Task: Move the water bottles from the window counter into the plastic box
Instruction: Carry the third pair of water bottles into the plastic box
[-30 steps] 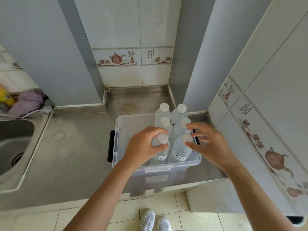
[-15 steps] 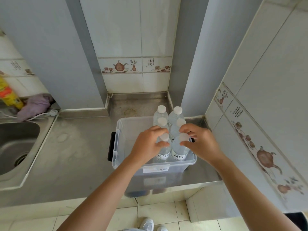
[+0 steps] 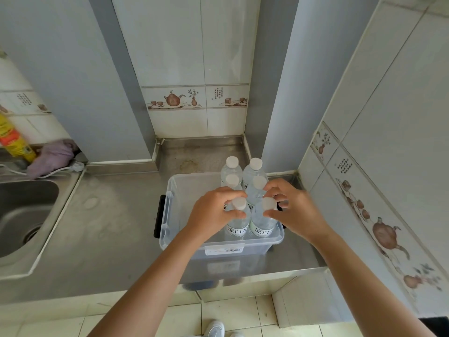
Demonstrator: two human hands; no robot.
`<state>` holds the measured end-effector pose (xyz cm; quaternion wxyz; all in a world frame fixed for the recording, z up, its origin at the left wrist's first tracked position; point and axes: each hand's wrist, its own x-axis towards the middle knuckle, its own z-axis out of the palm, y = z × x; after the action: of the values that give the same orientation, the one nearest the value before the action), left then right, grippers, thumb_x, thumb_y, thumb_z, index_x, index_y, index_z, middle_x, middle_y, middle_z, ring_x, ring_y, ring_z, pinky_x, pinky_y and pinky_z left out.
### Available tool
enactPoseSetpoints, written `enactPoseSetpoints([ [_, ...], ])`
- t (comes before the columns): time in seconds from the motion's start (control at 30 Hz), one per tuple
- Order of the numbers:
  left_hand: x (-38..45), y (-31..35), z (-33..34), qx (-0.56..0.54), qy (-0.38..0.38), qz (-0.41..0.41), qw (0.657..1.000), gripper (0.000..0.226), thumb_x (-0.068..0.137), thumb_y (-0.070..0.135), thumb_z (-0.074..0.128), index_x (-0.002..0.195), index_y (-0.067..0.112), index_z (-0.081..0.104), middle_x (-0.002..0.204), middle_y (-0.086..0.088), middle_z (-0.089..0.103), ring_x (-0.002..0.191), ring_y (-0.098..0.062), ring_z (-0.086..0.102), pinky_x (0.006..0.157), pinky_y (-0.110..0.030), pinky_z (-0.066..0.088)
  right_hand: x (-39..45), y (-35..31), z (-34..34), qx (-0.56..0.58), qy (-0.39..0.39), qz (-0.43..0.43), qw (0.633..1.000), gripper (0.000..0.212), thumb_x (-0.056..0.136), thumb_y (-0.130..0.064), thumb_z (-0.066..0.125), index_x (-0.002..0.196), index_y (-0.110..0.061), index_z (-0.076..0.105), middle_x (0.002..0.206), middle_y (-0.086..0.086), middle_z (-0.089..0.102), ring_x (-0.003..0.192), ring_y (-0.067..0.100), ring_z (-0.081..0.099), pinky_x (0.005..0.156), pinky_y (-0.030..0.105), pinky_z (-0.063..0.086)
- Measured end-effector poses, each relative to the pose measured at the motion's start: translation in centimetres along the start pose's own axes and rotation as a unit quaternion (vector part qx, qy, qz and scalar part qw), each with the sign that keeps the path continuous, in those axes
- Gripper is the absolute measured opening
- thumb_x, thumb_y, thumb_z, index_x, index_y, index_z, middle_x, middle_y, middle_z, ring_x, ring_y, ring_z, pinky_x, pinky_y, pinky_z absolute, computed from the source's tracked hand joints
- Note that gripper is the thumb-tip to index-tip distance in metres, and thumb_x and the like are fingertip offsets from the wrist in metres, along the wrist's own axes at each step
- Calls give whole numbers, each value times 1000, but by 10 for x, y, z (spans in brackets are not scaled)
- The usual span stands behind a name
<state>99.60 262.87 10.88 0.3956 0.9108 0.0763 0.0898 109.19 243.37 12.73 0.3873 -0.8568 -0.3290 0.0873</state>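
You had a clear, glossy plastic box [image 3: 170,210] with matt black handles [image 3: 158,216] and a white paper label [image 3: 224,249]. The bottles [image 3: 237,223] in it were clear, smooth plastic with matt white caps [image 3: 239,203] and printed wrap labels. Your counter [image 3: 109,227] was brushed steel, dull, stained and smudged, and the sink [image 3: 24,210] was the same metal, a shade shinier. The wall tiles [image 3: 177,57] were glazed and glossy. The purple cloth [image 3: 52,158] looked soft and crumpled.
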Motion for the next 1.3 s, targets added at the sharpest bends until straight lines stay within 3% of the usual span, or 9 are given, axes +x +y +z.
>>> enactPoseSetpoints([
  [0.4, -5, 5, 5, 3, 21, -6, 1000, 46, 72, 31, 82, 115, 34, 70, 103, 14, 68, 91, -9, 62, 82, -39, 51, 1, 2, -2, 4, -23, -10, 1000, 55, 71, -17, 82, 114, -31, 51, 102, -8, 66, 94, 13, 64, 85, 25, 55],
  [0.63, -10, 9, 10, 19, 74, -30, 997, 49, 69, 32, 84, 116, 34, 69, 103, 5, 71, 87, -13, 64, 80, -41, 53, -4, 4, 0, 15, -13, -19, 1000, 60, 72, -18, 81, 121, -31, 50, 103, -11, 64, 96, 10, 62, 86, 33, 54],
  [0.87, -19, 10, 2, 5, 88, -70, 994, 66, 66, 41, 84, 126, 34, 57, 118, 16, 64, 104, -4, 63, 91, -38, 50, -6, 1, -3, 15, -11, -16, 1000, 61, 71, -21, 82, 121, -31, 50, 107, -13, 62, 97, 6, 59, 88, 29, 52],
  [0.97, -20, 4, -3, 14, 83, -106, 991, 86, 61, 43, 86, 136, 33, 46, 135, 15, 54, 120, -8, 55, 97, -35, 45, -6, -2, -4, 17, 5, -21, 1000, 59, 69, -21, 83, 119, -31, 53, 109, -13, 63, 97, 6, 61, 88, 30, 53],
  [1.1, -8, -7, -4, -105, -37, -219, 969, 138, 47, 42, 94, 153, 27, 7, 158, 3, 26, 141, -19, 32, 112, -41, 32, -1, -4, 0, 19, -3, 21, 1000, 79, 62, -26, 88, 129, -31, 46, 124, -16, 56, 108, 8, 55, 95, 30, 48],
  [1.2, 0, -13, 3, -154, -132, -234, 951, 127, 59, 22, 93, 152, 23, 7, 146, 10, 36, 135, -12, 34, 102, -27, 31, 6, 2, 5, 102, -42, 83, 990, 95, 54, -20, 91, 132, -34, 41, 128, -15, 53, 118, 14, 51, 102, 38, 44],
  [1.3, 6, -24, 11, -192, -166, -225, 941, 124, 56, 16, 94, 148, 30, 12, 131, 20, 40, 128, -10, 39, 103, -28, 34, 11, 10, 11, 152, -81, 127, 977, 108, 49, -18, 93, 139, -35, 35, 130, -18, 51, 123, 13, 50, 103, 39, 44],
])
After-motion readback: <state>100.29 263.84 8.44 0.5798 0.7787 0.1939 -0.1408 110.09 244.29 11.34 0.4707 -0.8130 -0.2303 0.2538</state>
